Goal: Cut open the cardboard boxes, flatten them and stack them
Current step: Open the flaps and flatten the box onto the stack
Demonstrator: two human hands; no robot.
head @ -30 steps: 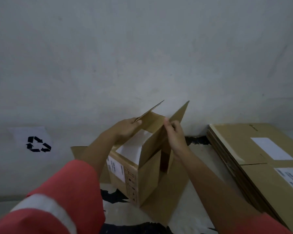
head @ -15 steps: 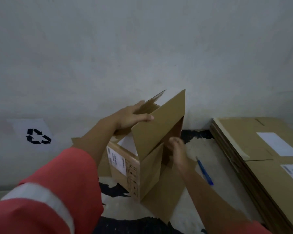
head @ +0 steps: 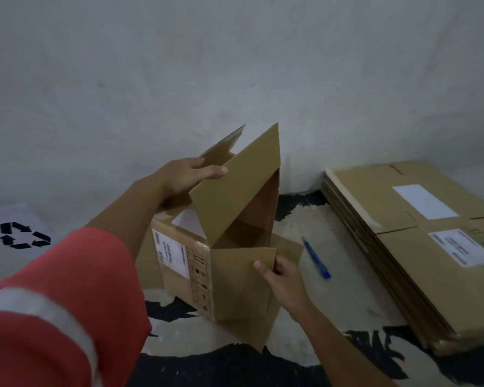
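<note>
A brown cardboard box [head: 185,263] with white labels stands on the floor in front of me, its top flaps raised. My left hand [head: 187,174] rests with straight fingers on the upper edge of the tall raised flap [head: 235,191]. My right hand [head: 280,277] grips the right edge of the near side flap [head: 241,280], thumb on its outer face. A stack of flattened cardboard boxes [head: 408,247] lies on the floor at the right. A blue pen-like cutter [head: 316,258] lies on the floor between the box and the stack.
A grey wall [head: 235,65] stands close behind the box. A white sheet with a black recycling symbol [head: 24,236] lies at the left. The floor [head: 333,325] is pale with black painted patches. Another cardboard piece lies under the box.
My right hand let go of the upper flap, dropped low and took hold of the near side flap. The left hand shifted onto the tall flap's edge. The blue cutter now lies on the floor.
</note>
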